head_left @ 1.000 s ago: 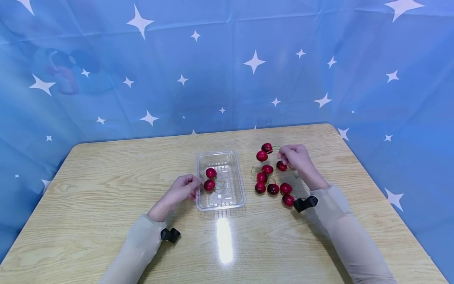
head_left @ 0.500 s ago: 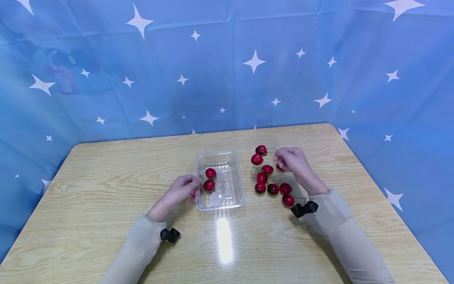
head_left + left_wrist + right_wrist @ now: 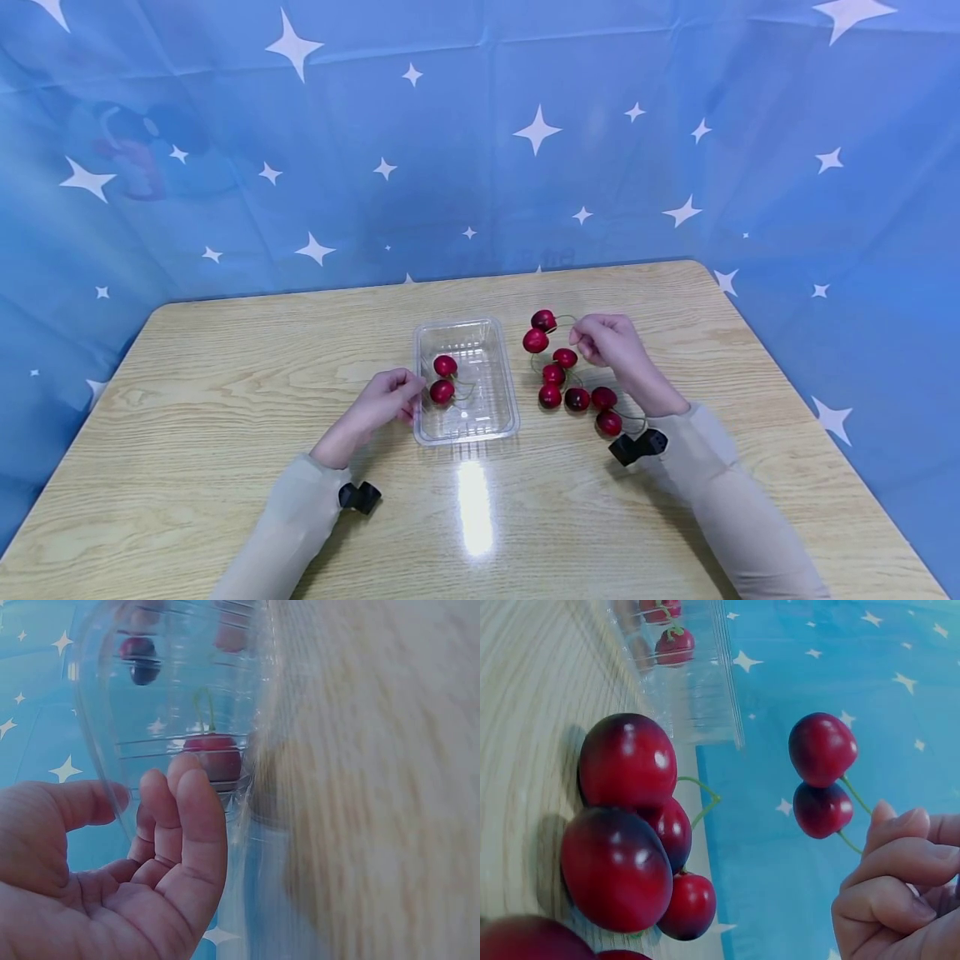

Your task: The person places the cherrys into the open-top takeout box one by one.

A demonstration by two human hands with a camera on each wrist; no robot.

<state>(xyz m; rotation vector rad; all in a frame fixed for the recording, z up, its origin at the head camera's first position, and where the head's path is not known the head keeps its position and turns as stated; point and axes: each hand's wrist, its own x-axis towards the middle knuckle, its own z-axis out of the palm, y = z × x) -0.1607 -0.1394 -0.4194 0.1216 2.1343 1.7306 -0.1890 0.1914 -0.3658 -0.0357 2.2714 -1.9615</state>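
My left hand (image 3: pixel 378 407) holds the left rim of a clear plastic container (image 3: pixel 468 437), thumb at the rim and curled fingers by the outer wall. Two red cherries (image 3: pixel 442 392) with joined green stems lie inside it. My right hand (image 3: pixel 611 342) pinches the green stems of another pair of cherries (image 3: pixel 536 340). In the right wrist view this pair (image 3: pixel 822 750) hangs off the fingertips, apart from the table. Several more cherries (image 3: pixel 553 374) lie below and left of the right hand; in the right wrist view they look large and close.
The light wood table (image 3: pixel 225 400) carries everything. A blue curtain (image 3: pixel 480 167) with white stars hangs behind its far edge. Black cameras sit at the left wrist (image 3: pixel 360 497) and the right wrist (image 3: pixel 637 447).
My right hand has moved left with the pinched cherry pair, closer to the container. A cherry seen beneath that hand earlier is now hidden. My left hand and the container stay put.
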